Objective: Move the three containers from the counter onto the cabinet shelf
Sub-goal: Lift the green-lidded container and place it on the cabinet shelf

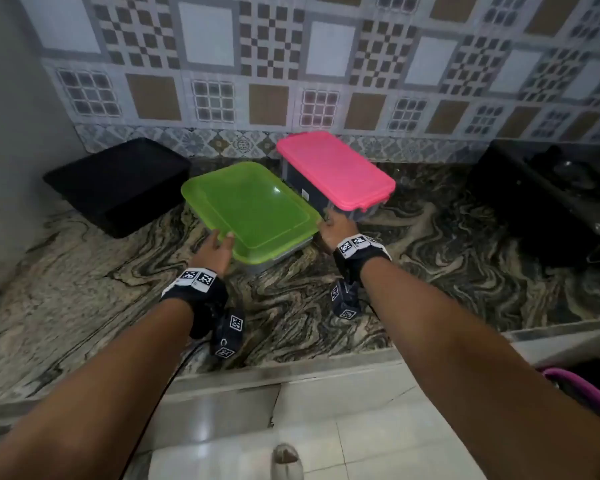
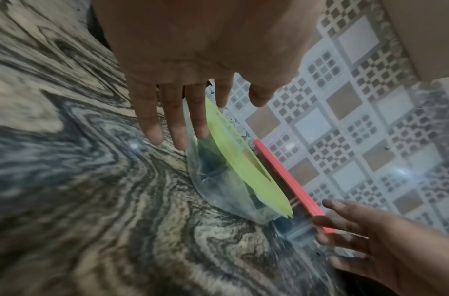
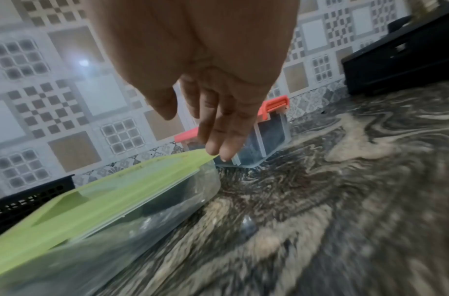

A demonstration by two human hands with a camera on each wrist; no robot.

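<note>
A clear container with a green lid (image 1: 253, 209) sits on the marble counter (image 1: 84, 271). Behind it to the right stands a clear container with a pink lid (image 1: 336, 171), and a black perforated basket (image 1: 118, 185) stands to the left. My left hand (image 1: 222, 241) is at the green lid's near left corner, fingers (image 2: 172, 120) straight beside the lid (image 2: 243, 166). My right hand (image 1: 330, 220) reaches the lid's right corner, its straight fingertips (image 3: 218, 148) touching the green lid (image 3: 91, 200) in front of the pink-lidded container (image 3: 268, 140). Neither hand grips anything. No cabinet shelf is in view.
A black stove (image 1: 541, 202) fills the counter's right end. A grey wall (image 1: 14, 133) bounds the left side and patterned tiles (image 1: 291, 64) the back. The counter's front edge (image 1: 291, 372) runs below my wrists, with a purple object (image 1: 582, 393) at lower right.
</note>
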